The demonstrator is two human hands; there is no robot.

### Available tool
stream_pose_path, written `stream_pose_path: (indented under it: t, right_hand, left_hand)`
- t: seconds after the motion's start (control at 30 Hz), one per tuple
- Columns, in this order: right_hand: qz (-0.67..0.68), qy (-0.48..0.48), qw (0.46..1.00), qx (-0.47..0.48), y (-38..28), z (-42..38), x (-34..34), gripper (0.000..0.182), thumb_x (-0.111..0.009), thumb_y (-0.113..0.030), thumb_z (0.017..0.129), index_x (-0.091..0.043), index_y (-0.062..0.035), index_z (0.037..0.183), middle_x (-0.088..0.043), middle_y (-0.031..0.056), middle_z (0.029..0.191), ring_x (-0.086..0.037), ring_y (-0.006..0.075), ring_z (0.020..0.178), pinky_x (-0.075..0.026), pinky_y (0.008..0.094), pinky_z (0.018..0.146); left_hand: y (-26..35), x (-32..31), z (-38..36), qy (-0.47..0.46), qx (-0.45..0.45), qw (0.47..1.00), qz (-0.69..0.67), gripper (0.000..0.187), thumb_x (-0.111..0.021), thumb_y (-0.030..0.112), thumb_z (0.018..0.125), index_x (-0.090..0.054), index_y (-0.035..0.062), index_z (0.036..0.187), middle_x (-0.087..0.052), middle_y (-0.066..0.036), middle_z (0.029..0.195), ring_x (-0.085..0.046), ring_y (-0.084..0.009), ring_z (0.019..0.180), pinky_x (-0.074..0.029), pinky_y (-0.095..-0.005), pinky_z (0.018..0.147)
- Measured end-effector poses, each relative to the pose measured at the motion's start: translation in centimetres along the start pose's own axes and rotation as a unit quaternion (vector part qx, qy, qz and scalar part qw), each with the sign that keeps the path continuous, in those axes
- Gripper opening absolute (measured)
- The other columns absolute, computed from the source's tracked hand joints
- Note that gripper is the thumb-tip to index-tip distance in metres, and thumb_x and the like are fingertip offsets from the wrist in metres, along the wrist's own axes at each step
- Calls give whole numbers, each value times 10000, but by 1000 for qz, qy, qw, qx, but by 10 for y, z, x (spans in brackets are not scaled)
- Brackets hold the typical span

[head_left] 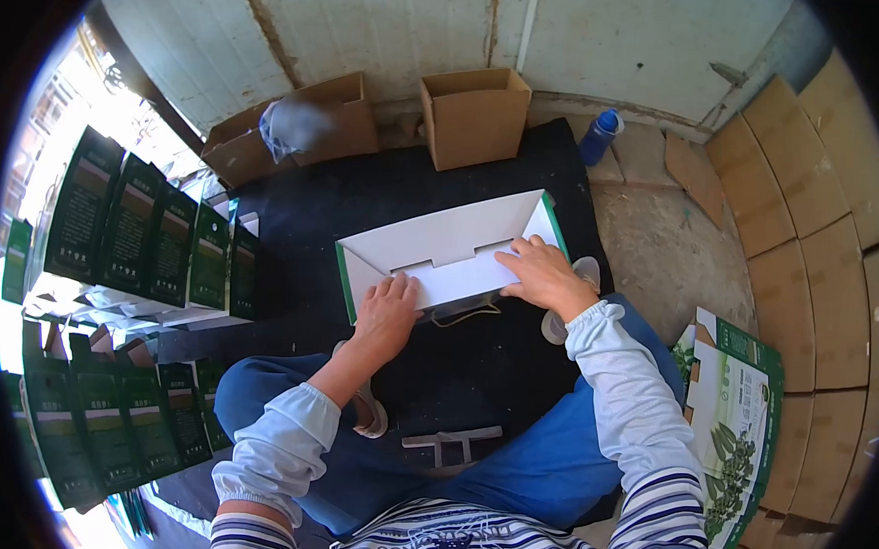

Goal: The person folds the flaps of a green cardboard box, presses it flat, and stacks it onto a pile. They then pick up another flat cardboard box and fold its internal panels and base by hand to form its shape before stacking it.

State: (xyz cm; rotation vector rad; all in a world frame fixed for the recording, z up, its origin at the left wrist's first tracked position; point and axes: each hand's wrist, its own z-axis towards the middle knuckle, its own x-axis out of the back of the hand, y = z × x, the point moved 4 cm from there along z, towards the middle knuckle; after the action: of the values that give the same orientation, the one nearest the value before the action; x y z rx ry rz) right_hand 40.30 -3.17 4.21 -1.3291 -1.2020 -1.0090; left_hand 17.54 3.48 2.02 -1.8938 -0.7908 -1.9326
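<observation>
An opened cardboard box [431, 231], white inside with green outer edges, sits tilted between my feet on the black mat. Its near panel has notched cut-outs. My left hand [388, 316] grips that panel near its left end, fingers bent over the edge. Toward the right end, my right hand [544, 275] holds the same panel with its fingers on the white face. A thin cord handle [467, 316] hangs just below the box's near side, between my hands.
Green printed boxes [136, 230] stand in stacked rows at left. Brown cartons [474, 118] stand along the back wall, near a blue bottle [599, 137]. Flat printed cardboard [735, 411] lies at right beside stacked brown cartons [817, 278]. Pale strips [451, 438] lie on the mat.
</observation>
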Motion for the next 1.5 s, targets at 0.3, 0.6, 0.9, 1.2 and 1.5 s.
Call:
stream_pose_path:
  t: [0.3,0.6,0.9,1.2,1.5]
  right_hand:
    - [94,270,943,-168,64,-10,33,434,-609,-352,844,-559,-23,1122,-561,179,1106,-543,341,1026,-448,410,870]
    - [623,39,685,-376,98,-19,-23,763,-387,-688,874,-623,-10,1130,-614,144,1151,-567,252,1055,-413,356,930]
    - [635,-62,644,-421,140,-36,-102,559,-565,-568,823,-648,-56,1032,-638,97,1024,-562,212,965,-423,330,846]
    - [718,111,671,-151,108,-40,18,474,-547,-343,883,-519,-51,1256,-580,80,1168,-529,187,1091,-389,332,950]
    - [721,36,641,-258,151,-62,-80,656,-462,-575,900,-464,-78,1330,-560,104,1229,-529,269,1130,-450,424,898]
  left_hand:
    - [-66,25,-3,284,223,908,-211,576,-619,405,856,-490,-30,1210,-488,-219,1258,-486,-355,1143,-398,-405,955]
    - [-122,-31,-22,25,484,600,-637,767,-333,707,868,-548,27,1150,-633,-131,1026,-630,-284,902,-492,-464,798]
    - [-92,-66,-40,-110,423,491,-753,545,-490,445,922,-521,1,1236,-609,-155,1164,-604,-249,1033,-478,-399,896]
    - [-86,32,-26,138,212,638,-727,565,-487,377,925,-422,5,1346,-499,-141,1311,-462,-246,1218,-356,-408,1006]
    - [-87,5,-46,34,309,614,-726,841,-280,733,867,-285,127,1450,-352,-146,1442,-324,-321,1327,-261,-573,1027]
